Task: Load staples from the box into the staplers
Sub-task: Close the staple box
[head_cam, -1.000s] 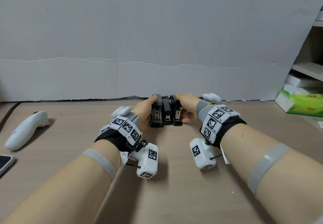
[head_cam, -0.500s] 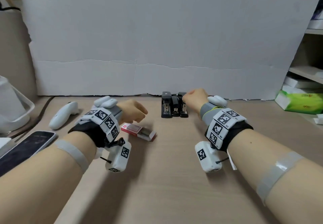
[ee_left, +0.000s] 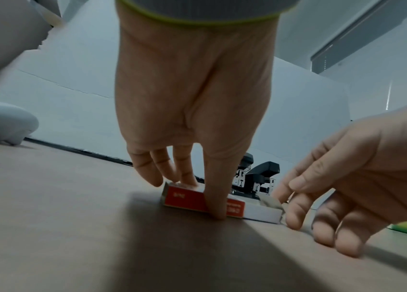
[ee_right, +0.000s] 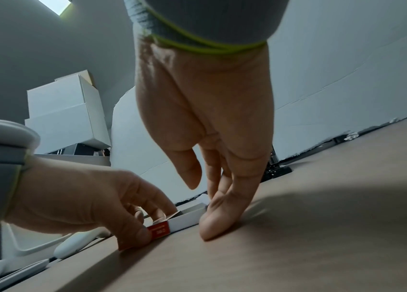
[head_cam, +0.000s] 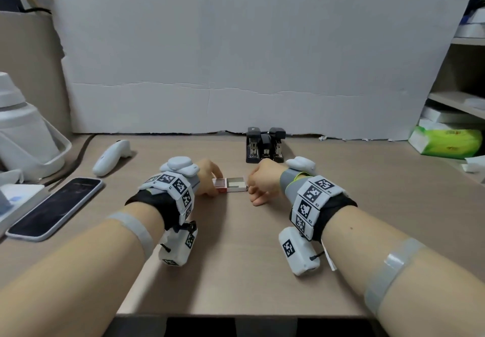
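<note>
Both bare forearms wear a grey band (head_cam: 388,271) near the elbow. Each wrist carries a black wrap (head_cam: 154,202) under white blocks printed with black square codes (head_cam: 312,194), with a small white camera box (head_cam: 296,251) hanging below. Grey cuffs (ee_left: 197,9) edged in what looks like yellow-green sit by the hands.

office desk – staplers (head_cam: 265,144), phone (head_cam: 56,206), shelves of boxes (head_cam: 458,100), cardboard backdrop (head_cam: 236,47)

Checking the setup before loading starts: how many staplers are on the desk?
3. The staplers stand side by side at the back of the desk against the white board: left stapler, middle stapler, right stapler. All lie beyond both hands; none seems hidden.
</note>
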Demonstrator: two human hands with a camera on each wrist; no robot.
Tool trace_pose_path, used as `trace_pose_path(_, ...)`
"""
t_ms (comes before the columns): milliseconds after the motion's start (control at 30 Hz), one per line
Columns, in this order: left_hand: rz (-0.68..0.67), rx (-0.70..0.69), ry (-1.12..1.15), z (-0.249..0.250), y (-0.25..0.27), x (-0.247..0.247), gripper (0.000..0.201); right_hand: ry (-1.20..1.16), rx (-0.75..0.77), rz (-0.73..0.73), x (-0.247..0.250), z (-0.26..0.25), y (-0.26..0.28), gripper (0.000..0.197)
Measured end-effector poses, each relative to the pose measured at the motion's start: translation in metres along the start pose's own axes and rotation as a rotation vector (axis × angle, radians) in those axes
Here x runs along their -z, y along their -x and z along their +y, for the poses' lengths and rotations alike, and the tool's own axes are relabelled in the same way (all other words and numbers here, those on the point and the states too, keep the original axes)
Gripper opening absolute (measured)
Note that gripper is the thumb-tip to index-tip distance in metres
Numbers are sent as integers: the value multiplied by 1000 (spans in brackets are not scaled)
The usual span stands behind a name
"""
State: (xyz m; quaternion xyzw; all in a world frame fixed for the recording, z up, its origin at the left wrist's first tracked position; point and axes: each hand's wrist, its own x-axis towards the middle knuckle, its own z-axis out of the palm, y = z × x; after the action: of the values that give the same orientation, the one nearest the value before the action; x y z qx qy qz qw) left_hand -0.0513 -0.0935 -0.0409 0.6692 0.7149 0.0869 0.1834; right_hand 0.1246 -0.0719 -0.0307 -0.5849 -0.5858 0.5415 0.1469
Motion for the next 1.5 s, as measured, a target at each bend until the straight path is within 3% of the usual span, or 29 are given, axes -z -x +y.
trace_pose_path(133,8,-67,21,9,5,-3,41,-52,4,81,7,9,4,11)
trace_pose_path(467,102,-260,239,34,-2,6,37,-269,244,227,42,15,14,15)
trace_pose_path(800,120,-357,352,61,-7,-1,39,-339,320,265,47,16,18,17)
trace_pose_path(900,124,-355,360,69,-6,-2,40,-345,330,288,47,15,19,11)
trace_pose_path(1000,142,-334,367,74,-6,-4,41,-330,320,295,44,12,21,19)
trace_pose_path(1200,195,-254,333,74,-11,-8,44,-414,196,260,37,-2,31,26)
trace_pose_path(1500,212,-254,441,79,-10,-8,58,-283,264,273,38,5,25,27)
